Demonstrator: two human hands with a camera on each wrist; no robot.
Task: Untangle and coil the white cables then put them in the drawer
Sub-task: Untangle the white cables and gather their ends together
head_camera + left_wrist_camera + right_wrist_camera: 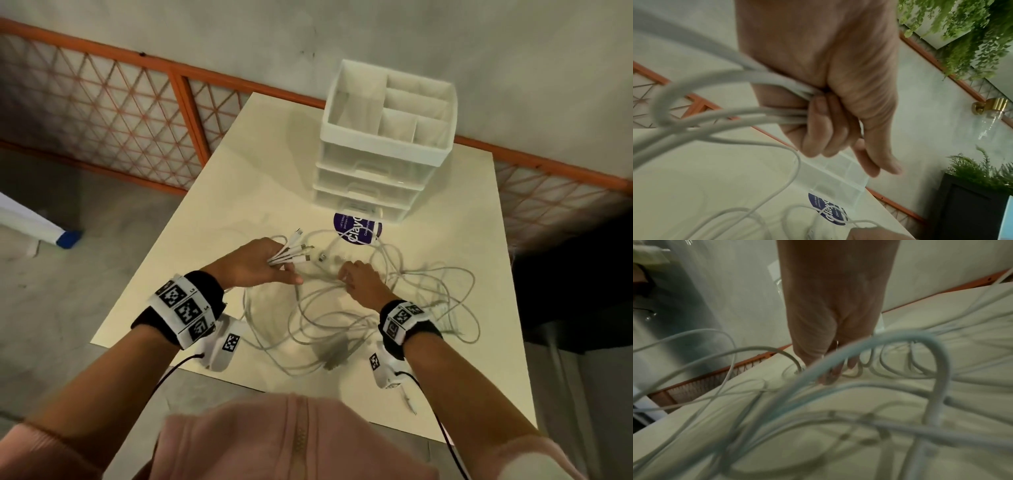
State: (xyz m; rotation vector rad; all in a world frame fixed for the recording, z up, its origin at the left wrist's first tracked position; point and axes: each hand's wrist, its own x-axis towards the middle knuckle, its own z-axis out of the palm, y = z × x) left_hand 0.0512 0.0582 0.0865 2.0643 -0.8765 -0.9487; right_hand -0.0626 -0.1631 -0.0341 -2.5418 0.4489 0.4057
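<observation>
Several white cables [329,325] lie tangled in loose loops on the cream table [239,192]. My left hand [284,263] grips a bundle of cable ends, and their plugs [301,247] fan out past its fingers. In the left wrist view the curled fingers [818,116] clamp several strands [735,116]. My right hand [346,270] reaches down into the tangle just right of the plugs. In the blurred right wrist view its thumb and fingers [830,373] point down among the cables [838,418], and a near strand hides the tips. The white drawer unit [376,178] stands behind, with its drawers closed.
A round purple sticker [356,229] lies on the table in front of the drawer unit, partly under a cable. An open divided tray [387,102] tops the unit. An orange lattice railing [102,102] runs behind the table. The table's near edge is close to my body.
</observation>
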